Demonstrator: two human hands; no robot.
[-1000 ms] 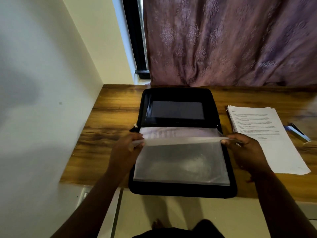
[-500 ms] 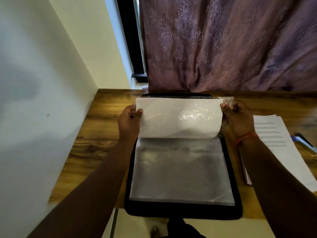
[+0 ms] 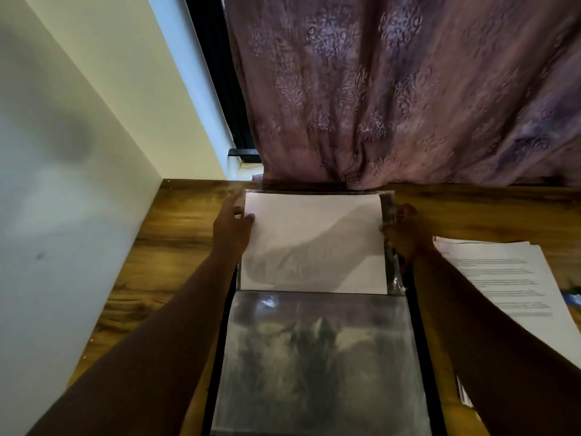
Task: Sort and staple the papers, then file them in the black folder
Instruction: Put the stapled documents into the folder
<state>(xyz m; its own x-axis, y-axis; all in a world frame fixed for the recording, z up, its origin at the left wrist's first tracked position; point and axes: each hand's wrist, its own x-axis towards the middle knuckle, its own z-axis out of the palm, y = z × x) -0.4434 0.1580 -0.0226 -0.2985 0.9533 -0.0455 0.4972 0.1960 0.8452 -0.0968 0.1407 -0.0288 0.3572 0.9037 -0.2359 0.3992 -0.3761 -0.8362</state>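
Observation:
The black folder (image 3: pixel 416 341) lies open on the wooden desk (image 3: pixel 176 221), its clear plastic sleeves (image 3: pixel 317 357) facing up in the near half. A sleeve holding white paper (image 3: pixel 314 240) is flipped over onto the far half. My left hand (image 3: pixel 232 225) rests on that sleeve's left edge, thumb on the paper. My right hand (image 3: pixel 405 231) grips its right plastic edge. A stack of printed papers (image 3: pixel 503 278) lies to the right of the folder, partly under my right forearm.
A white wall (image 3: pixel 63 215) borders the desk on the left. A purple patterned curtain (image 3: pixel 393 89) hangs behind the desk's far edge. A small blue object (image 3: pixel 572 297) shows at the right edge beyond the paper stack.
Both hands lifted the paper-filled sleeve from the near half and turned it over onto the far half of the folder. The camera moved closer and lower.

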